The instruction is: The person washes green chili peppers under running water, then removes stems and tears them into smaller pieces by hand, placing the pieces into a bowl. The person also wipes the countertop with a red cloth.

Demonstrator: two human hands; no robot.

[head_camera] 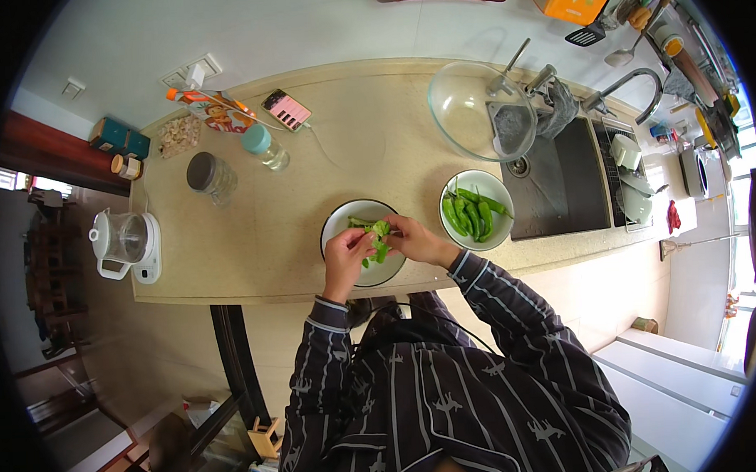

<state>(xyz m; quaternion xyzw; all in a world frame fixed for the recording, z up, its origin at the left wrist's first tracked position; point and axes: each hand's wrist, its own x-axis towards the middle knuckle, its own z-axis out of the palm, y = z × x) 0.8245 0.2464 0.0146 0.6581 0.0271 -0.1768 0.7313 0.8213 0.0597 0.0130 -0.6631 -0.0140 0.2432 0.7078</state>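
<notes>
A torn piece of green pepper [381, 228] is pinched between my left hand [347, 257] and my right hand [413, 238]. Both hands are over a white bowl with a dark rim [335, 220], in which more green pieces lie, partly hidden by my fingers. Right of my right hand stands a second white bowl [498, 180] holding several whole green peppers [474, 214] with their stems on.
A large clear glass bowl [458, 118] overlaps the sink [560, 186] edge. A phone [286, 110] on a cable, a teal-lidded bottle [265, 147], a dark-lidded jar [210, 178] and a glass kettle [125, 238] stand on the counter [247, 253]. A dish rack [628, 171] is beyond the sink.
</notes>
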